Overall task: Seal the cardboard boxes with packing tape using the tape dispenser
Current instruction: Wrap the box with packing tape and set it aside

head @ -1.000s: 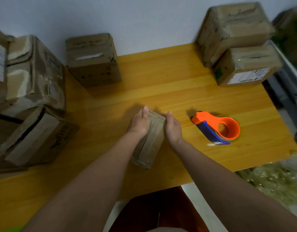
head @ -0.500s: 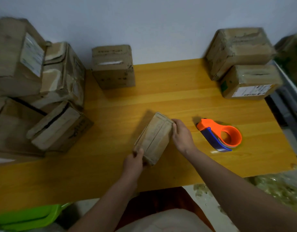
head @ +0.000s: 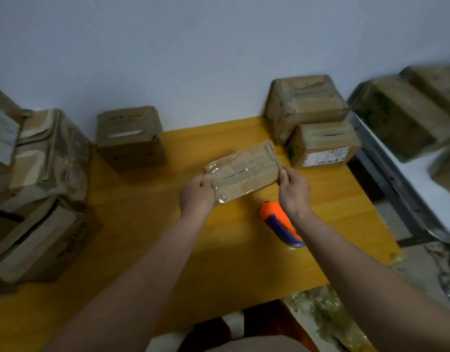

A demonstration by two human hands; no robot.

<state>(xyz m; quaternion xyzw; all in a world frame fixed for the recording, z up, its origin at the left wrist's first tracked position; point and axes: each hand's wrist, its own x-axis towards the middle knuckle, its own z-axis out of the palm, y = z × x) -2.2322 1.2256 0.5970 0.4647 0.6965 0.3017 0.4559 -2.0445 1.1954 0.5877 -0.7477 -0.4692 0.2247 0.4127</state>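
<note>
Above the yellow wooden tabletop [head: 142, 224], a small flat brown cardboard box [head: 243, 171], glossy with clear tape, hangs between both hands; the left hand [head: 197, 196] and right hand [head: 293, 191] each pinch an end. Nearer the person than this box lies the orange-and-blue tape dispenser [head: 279, 224], untouched. This box looks sealed; the untaped-looking brown boxes [head: 36, 240] far to its left probably remain.

Small box [head: 243, 171] now off the table [head: 147, 224], between both hands, nearer the back-right boxes [head: 318, 128].

Brown box [head: 243, 171], orange-blue dispenser [head: 279, 224], yellow table [head: 234, 262]
</note>
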